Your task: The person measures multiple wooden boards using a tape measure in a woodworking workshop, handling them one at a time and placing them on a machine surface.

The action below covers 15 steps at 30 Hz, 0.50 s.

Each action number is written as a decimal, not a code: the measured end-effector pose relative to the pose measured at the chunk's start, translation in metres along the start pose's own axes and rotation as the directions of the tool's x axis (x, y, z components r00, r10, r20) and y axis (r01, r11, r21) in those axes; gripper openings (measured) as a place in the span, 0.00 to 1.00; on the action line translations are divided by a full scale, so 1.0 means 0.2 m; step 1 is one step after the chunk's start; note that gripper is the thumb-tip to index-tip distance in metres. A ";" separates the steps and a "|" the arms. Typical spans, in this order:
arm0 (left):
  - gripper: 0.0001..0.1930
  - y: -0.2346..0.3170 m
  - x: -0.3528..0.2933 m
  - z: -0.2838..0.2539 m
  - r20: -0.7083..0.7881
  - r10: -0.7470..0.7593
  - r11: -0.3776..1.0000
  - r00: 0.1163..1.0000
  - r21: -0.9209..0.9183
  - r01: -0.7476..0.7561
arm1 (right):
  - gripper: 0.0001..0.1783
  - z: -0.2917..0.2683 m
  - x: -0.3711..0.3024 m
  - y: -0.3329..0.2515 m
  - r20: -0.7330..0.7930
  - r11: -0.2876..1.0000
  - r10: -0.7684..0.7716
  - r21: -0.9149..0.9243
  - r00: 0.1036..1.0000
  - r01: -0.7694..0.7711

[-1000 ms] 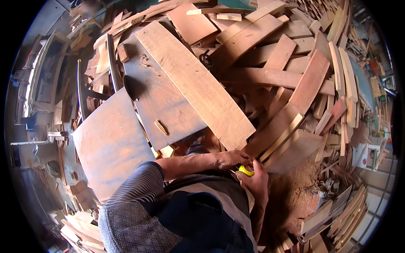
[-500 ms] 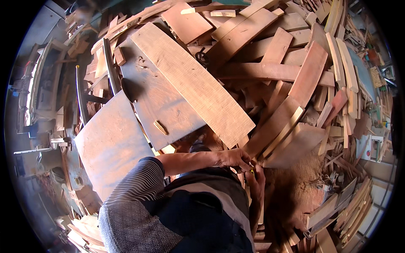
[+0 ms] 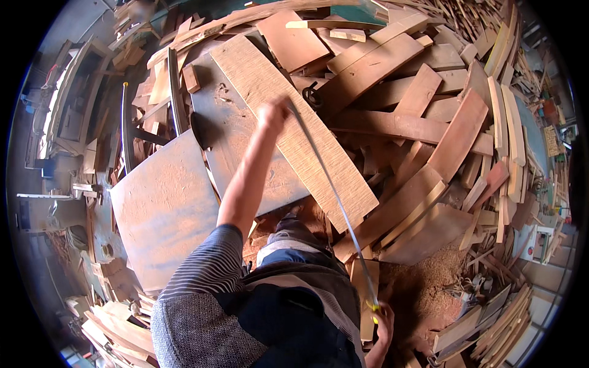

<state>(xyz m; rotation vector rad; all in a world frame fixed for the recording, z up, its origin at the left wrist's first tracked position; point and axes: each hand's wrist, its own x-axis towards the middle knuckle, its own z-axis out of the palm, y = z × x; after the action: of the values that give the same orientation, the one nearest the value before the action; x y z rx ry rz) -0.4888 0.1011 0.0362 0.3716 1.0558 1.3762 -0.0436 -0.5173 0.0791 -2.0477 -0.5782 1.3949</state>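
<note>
A tape measure (image 3: 350,226) is pulled out in a long straight line over a broad pale wooden board (image 3: 343,178). My left hand (image 3: 274,113) is closed on the blade's far end, above the upper half of the board and a little blurred. Low on the right, next to my body, my right hand (image 3: 384,321) grips the tape's yellow case, mostly covered by the fingers. The board lies slantwise across a dusty metal machine table (image 3: 245,168), its near end jutting past the table's edge.
A second flat metal plate (image 3: 162,208) adjoins on the left, strewn with sawdust. Reddish planks (image 3: 405,126) are heaped beyond and right of the board. A sawdust pile (image 3: 438,276) covers the floor at right. Dark metal rails (image 3: 176,92) stand at far left.
My hands were together near the board's near end. My left hand has travelled up and away over the board, drawing out the tape; my right hand has dropped back with the case.
</note>
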 end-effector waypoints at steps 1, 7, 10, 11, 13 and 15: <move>0.13 0.13 0.15 -0.05 -0.066 0.201 0.972 0.977 -0.108 -0.208 | 0.20 -0.08 -0.04 0.06 -0.030 0.999 0.037 -0.035 0.999 -0.038; 0.07 0.18 0.33 -0.21 -0.053 0.062 0.993 0.997 -0.096 -0.067 | 0.17 -0.08 0.12 -0.03 0.039 0.987 0.005 -0.159 0.999 0.001; 0.10 -0.07 0.13 -0.19 -0.159 -0.045 0.999 0.986 -0.010 0.044 | 0.17 0.23 0.41 -0.45 0.086 0.931 -0.240 -0.261 0.967 0.254; 0.10 -0.17 0.04 -0.21 -0.174 -0.076 0.997 0.982 -0.027 0.073 | 0.20 0.34 0.50 -0.58 0.076 0.927 -0.251 -0.270 0.965 0.262; 0.36 -0.32 -0.16 -0.23 -0.193 -0.203 0.964 0.960 0.130 0.230 | 0.23 0.55 0.64 -0.83 0.061 0.910 -0.305 -0.277 0.950 0.310; 0.35 -0.40 -0.43 -0.20 -0.203 -0.230 0.919 0.952 0.276 0.281 | 0.26 0.74 0.78 -1.04 0.059 0.891 -0.354 -0.283 0.933 0.356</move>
<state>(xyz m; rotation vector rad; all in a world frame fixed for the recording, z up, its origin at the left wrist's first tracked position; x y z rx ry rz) -0.4581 -0.0097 -0.0128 0.3300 1.4092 1.0235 -0.1316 -0.2306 0.0735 -2.0216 -1.1564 1.1492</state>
